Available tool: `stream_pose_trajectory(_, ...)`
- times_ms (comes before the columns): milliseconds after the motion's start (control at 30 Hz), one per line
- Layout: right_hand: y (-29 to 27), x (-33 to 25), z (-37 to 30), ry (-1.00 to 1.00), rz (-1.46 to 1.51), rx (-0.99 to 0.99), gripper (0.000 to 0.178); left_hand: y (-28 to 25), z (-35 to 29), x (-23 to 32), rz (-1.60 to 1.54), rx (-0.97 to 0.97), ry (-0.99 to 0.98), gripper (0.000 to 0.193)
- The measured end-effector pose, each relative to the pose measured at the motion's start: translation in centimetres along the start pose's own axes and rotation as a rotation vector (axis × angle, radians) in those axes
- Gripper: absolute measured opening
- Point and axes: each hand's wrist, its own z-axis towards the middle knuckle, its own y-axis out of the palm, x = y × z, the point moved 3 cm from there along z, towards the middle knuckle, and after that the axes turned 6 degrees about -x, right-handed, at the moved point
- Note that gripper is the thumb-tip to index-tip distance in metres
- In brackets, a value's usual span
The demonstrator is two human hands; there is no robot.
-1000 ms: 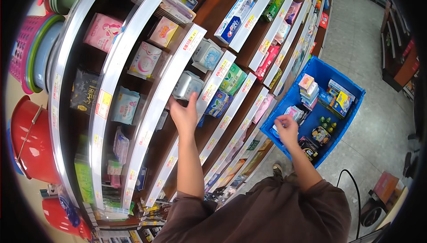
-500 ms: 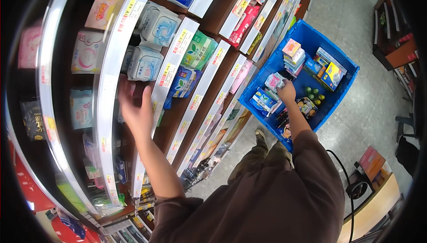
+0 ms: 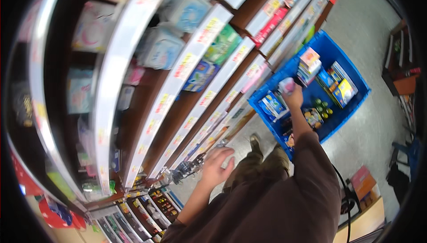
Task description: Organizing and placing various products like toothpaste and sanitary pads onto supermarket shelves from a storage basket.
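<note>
Right of centre in the frame, down inside the blue crate point(image 3: 328, 52) with the right hand point(image 3: 293, 98), right at the pale pink-and-white packet point(image 3: 286, 85). Cannot tell a closed grip from a light touch, with fingertips blurred and partly hidden. At lower centre, nothing in the grip of the left hand point(image 3: 218, 167), with fingers loosely parted. Lying in the crate's left part, near the stack of small boxes point(image 3: 309, 65). Probably light, soft and padded, slick-wrapped, hard to break; best pinched across the middle, gently, to avoid crumpling.
</note>
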Motion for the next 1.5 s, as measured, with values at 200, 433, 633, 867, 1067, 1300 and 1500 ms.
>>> stream_pose_trajectory(200, -9.8, -9.0, -8.7, -0.176, 0.526, 0.227, 0.064, -0.9, 0.9, -0.2, -0.224, 0.116, -0.012, 0.017)
stream_pose_trajectory(433, -15.9, -24.3, -22.2, -0.798, 0.575, 0.118, 0.070, -2.0, -2.3, -3.0, -0.521, 0.031, -0.078, 0.069)
stream_pose_trajectory(633, -16.2, -33.8, -29.4, -0.939, 0.515, 0.095, 0.080, -6.9, -6.9, -6.9, -1.039, 0.132, -0.082, 0.048)
stream_pose_trajectory(867, -14.3, -39.6, -33.0, -0.848, 0.609, 0.069, 0.082, -18.5, -8.3, -5.4, -0.258, 0.608, 0.196, 0.063)
stream_pose_trajectory(1067, -11.9, -36.8, -34.2, -0.732, 0.570, 0.053, 0.046, -21.6, -4.4, -7.2, 0.204, 0.838, 0.218, 0.058)
stream_pose_trajectory(1300, -13.4, -28.4, -28.3, -0.498, 0.526, 0.107, 0.032, -22.2, 2.3, -9.9, 0.033, 0.701, -0.078, 0.050)
stream_pose_trajectory(1500, -12.4, -14.7, -17.2, -0.206, 0.390, 0.253, 0.021, -21.1, 8.0, -7.7, -0.281, 0.416, -0.084, 0.052)
